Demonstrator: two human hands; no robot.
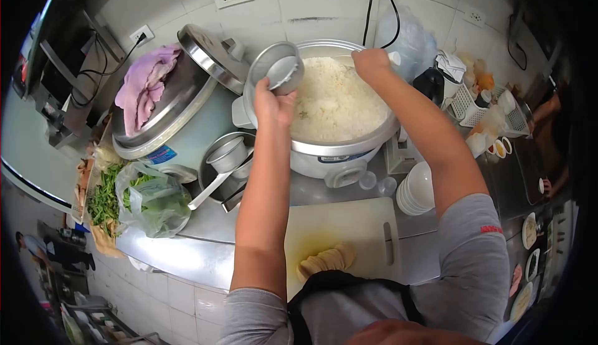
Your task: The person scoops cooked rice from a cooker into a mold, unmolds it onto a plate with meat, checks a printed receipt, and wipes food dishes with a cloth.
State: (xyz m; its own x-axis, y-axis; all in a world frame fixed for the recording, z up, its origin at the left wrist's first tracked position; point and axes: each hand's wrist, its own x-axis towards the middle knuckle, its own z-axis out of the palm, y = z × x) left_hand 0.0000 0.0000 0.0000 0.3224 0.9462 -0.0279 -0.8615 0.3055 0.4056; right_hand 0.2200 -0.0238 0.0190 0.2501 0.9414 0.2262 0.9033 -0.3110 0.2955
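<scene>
My left hand (275, 105) is closed on a round metal bowl (278, 58), tilted over the left rim of a large rice cooker (342, 149). A few white grains cling inside the bowl. Cooked white rice (339, 105) fills the cooker. At its far right rim, my right hand (374, 66) is wrapped round a utensil with a white handle (394, 58). It looks like a rice paddle, but the hand and rice hide most of its blade. The cooker's metal lid (212, 58) leans to the left of the bowl.
Nearer me lies a cutting board (374, 214) with sliced pale food (327, 261). Stacked white bowls (417, 189) stand to its right. On the left are a white-handled metal ladle (215, 189), bagged greens (156, 202) and a second cooker (180, 118) topped by a pink cloth (146, 83).
</scene>
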